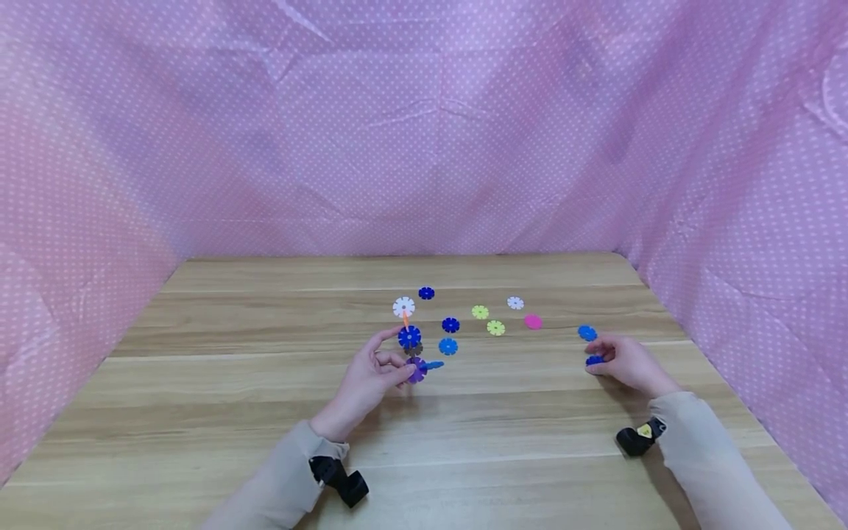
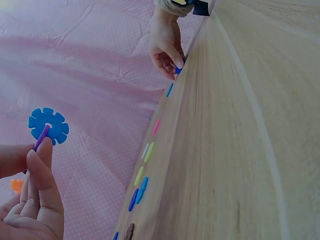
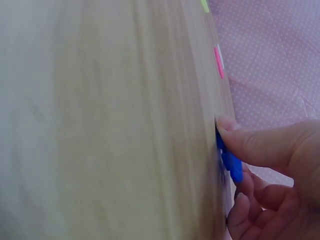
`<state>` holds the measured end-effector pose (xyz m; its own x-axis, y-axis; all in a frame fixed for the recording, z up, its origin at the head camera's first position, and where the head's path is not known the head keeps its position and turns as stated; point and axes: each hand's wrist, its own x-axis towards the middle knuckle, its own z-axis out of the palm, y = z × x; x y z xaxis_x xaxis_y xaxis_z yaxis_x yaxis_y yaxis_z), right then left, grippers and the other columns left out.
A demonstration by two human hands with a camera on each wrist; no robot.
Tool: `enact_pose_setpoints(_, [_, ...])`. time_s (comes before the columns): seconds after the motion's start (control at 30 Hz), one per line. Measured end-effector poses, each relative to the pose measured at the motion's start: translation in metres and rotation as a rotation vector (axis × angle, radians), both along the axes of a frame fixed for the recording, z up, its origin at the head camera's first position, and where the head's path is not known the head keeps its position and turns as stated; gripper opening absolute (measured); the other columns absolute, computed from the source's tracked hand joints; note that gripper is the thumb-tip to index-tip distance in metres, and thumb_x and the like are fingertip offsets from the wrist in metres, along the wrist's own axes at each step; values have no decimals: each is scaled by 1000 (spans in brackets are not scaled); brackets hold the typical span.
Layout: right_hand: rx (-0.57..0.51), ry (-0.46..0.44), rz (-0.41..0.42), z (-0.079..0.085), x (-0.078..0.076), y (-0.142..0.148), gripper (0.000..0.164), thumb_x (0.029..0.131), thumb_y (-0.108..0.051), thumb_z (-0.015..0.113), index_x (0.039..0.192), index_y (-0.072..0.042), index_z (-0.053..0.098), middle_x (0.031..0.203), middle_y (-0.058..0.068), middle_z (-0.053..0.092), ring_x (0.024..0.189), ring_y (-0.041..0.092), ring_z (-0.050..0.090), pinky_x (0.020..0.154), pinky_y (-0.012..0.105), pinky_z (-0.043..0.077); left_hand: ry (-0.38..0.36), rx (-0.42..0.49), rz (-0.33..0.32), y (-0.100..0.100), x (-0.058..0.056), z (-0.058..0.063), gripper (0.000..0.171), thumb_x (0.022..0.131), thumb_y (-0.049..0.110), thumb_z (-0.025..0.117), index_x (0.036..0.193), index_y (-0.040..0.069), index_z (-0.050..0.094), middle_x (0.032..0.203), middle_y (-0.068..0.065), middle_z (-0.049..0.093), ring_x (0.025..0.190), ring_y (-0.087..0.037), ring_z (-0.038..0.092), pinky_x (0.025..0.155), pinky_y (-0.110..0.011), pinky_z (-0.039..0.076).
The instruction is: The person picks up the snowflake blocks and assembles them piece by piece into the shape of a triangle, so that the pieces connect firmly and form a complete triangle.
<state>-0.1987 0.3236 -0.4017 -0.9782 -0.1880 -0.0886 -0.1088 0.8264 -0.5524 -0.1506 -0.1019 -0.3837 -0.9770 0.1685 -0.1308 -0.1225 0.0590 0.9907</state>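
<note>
My left hand (image 1: pixel 364 375) pinches a purple slotted plastic disc (image 1: pixel 417 370) between thumb and fingers, raised over the table. A blue disc (image 2: pixel 58 131) is slotted into the purple one, edge-on in the head view. Just above the fingers are a dark blue disc (image 1: pixel 409 337), an orange disc (image 1: pixel 405 319) seen edge-on and a white disc (image 1: pixel 403 306), seemingly joined to the held piece; the fingers hide the joint. At the right, my right hand (image 1: pixel 629 363) pinches another dark blue disc (image 3: pixel 233 166), tilted at the tabletop. A lighter blue disc (image 1: pixel 587 333) lies by its fingertips.
On the wooden table (image 1: pixel 265 316) lie more flat discs: dark blue (image 1: pixel 450 324), blue (image 1: pixel 448 346), yellow-green (image 1: pixel 495 327), white (image 1: pixel 515 302), pink (image 1: pixel 533 322) and brown (image 1: pixel 415 350). Pink dotted cloth (image 1: pixel 424 147) hangs behind and at both sides.
</note>
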Motion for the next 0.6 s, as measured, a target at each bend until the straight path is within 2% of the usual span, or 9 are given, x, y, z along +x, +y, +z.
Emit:
enact_pose_setpoints(0.13, [-3, 6, 18, 1, 0, 0, 21, 79, -13, 75, 92, 0, 65, 84, 6, 62, 76, 13, 52, 66, 25, 43, 3, 0, 12, 1, 0, 1, 68, 83, -1, 67, 142, 15, 37, 82, -7, 64, 73, -15, 64, 74, -42, 56])
enact_pose_setpoints(0.27, [-28, 2, 27, 4, 1, -1, 16, 80, -14, 75, 82, -4, 63, 77, 0, 56, 69, 7, 45, 60, 21, 39, 15, 6, 19, 1, 0, 2, 68, 83, -3, 67, 142, 14, 38, 81, -7, 64, 71, -14, 64, 71, -39, 56])
enact_pose_setpoints(0.4, [-45, 8, 9, 7, 1, -12, 17, 82, -19, 73, 80, -6, 62, 76, -1, 54, 69, 9, 44, 59, 21, 38, 21, -4, 23, 1, 0, 2, 67, 83, -2, 67, 142, 14, 38, 80, -5, 65, 71, -14, 64, 68, -34, 56])
enact_pose_setpoints(0.6, [-119, -26, 44, 12, 6, -41, 16, 87, -22, 69, 82, -7, 64, 77, 1, 53, 70, 13, 44, 58, 23, 39, 21, -5, 22, 1, 1, 4, 67, 83, -2, 67, 141, 16, 39, 80, -3, 64, 72, -15, 64, 69, -34, 56])
